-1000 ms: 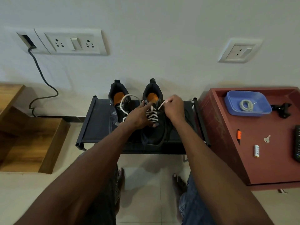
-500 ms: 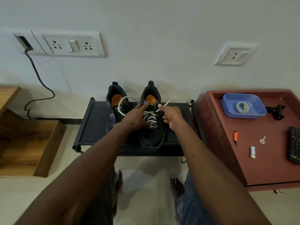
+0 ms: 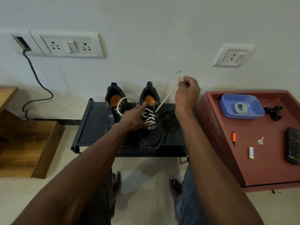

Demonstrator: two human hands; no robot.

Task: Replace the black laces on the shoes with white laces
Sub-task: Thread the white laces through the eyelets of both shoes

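taut white lace [image 3: 165, 98] crossing, black laces [image 3: 169, 121] beside

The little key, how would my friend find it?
Look at the red table on the right. The little key lies flat between the orange pen and the black remote. It's the only pale metal thing there.

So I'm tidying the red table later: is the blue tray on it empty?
No, the blue tray on the red table holds a coiled white lace.
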